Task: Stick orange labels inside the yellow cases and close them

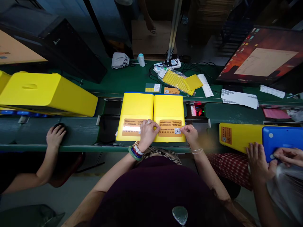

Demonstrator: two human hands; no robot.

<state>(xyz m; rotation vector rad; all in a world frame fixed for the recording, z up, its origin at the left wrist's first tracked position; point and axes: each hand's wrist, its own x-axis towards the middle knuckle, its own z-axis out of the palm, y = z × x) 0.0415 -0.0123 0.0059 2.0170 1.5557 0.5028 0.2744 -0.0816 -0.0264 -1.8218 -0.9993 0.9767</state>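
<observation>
Orange label (167, 128) on yellow box (168, 107), left fingers (154, 125) pinched together at one edge, right fingers (187, 128) pinched together opposite

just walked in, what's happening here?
A person's left hand and right hand are at opposite ends of the orange label on the right yellow case; I can't tell whether it's fully stuck. The left yellow case bears a similar label. At the right, a co-worker's hands are at a blue panel; at the left, another's hand is on a mouse.
</observation>
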